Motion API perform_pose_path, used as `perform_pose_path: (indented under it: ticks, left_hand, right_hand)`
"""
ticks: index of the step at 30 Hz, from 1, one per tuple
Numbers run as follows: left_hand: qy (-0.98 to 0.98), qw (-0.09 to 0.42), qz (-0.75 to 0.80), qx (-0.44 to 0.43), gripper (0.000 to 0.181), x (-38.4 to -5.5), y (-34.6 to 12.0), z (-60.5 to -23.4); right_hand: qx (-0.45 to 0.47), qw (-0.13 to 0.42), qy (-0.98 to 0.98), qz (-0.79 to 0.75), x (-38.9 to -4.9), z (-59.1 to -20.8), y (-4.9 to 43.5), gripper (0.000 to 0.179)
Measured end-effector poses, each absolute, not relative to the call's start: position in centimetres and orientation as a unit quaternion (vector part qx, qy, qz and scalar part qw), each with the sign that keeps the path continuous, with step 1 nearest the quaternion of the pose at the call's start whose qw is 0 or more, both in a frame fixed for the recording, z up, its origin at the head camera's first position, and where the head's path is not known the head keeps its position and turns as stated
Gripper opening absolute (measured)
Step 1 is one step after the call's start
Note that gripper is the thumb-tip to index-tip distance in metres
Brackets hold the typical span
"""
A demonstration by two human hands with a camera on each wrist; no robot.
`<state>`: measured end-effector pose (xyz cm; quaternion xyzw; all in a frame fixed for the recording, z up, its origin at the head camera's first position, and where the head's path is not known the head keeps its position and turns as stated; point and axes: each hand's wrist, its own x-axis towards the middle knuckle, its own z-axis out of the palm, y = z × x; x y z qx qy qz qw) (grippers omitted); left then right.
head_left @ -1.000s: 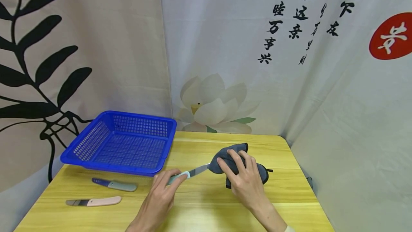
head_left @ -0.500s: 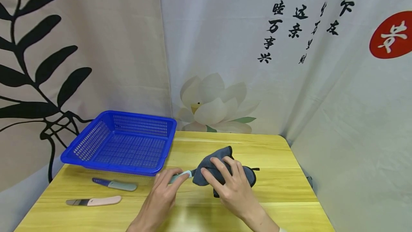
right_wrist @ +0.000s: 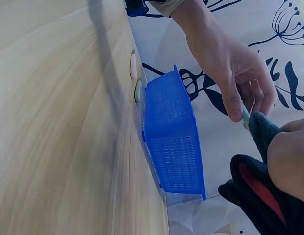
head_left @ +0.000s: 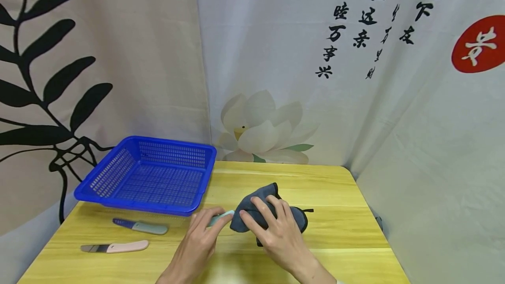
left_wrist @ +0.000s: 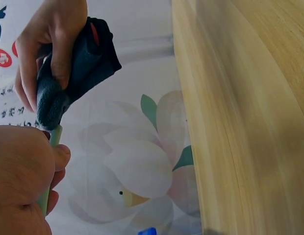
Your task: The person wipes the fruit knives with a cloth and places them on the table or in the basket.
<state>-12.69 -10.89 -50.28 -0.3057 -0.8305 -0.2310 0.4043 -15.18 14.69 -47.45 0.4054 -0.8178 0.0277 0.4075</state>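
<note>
My left hand [head_left: 197,236] grips the pale green handle of a knife [head_left: 221,217], with the blade end toward the right. A dark grey-blue cloth [head_left: 254,207] with black edging is folded over the blade, which is hidden inside it. Pressing the cloth around the blade from above is my right hand [head_left: 282,238], thumb and fingers bent on it. In the left wrist view the cloth [left_wrist: 86,63] meets the top of the handle [left_wrist: 56,134]. The right wrist view shows a red patch inside the fold of the cloth [right_wrist: 250,191].
A blue plastic basket [head_left: 146,207] stands at the table's back left. In front of it lie a knife with a blue blade and grey-green handle [head_left: 150,228] and a knife with a pale pink handle [head_left: 128,246]. Printed curtains hang behind the wooden table [head_left: 335,240].
My right hand and the cloth have slid left along the blade to the handle, covering the blade that showed before. My left hand has hardly moved.
</note>
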Motion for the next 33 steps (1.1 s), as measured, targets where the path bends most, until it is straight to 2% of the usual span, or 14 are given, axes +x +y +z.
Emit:
perform_pose_path:
  ticks: [5, 8, 10, 21, 33]
  left_hand:
    - [-0.83, 0.408, -0.23, -0.304, 0.071, -12.7, -10.9, -50.4]
    - [-0.827, 0.412, -0.232, -0.303, 0.07, -12.7, -11.0, -50.4]
    - [-0.826, 0.413, -0.234, -0.304, 0.067, -12.7, -11.0, -50.4]
    - [-0.827, 0.416, -0.227, -0.302, 0.054, -12.8, -11.1, -50.4]
    - [-0.825, 0.415, -0.253, -0.289, 0.066, -12.8, -11.6, -50.3]
  right_hand:
    - [0.402, 0.405, -0.821, 0.029, -15.4, -47.3, 15.2, 0.068]
    - [0.4, 0.407, -0.82, 0.034, -15.7, -47.3, 15.6, 0.052]
    - [0.396, 0.412, -0.82, 0.036, -15.8, -47.3, 15.9, 0.047]
    - [0.368, 0.428, -0.825, 0.041, -16.7, -47.8, 17.7, 0.047]
    - [0.331, 0.428, -0.839, 0.054, -17.4, -47.6, 19.9, 0.053]
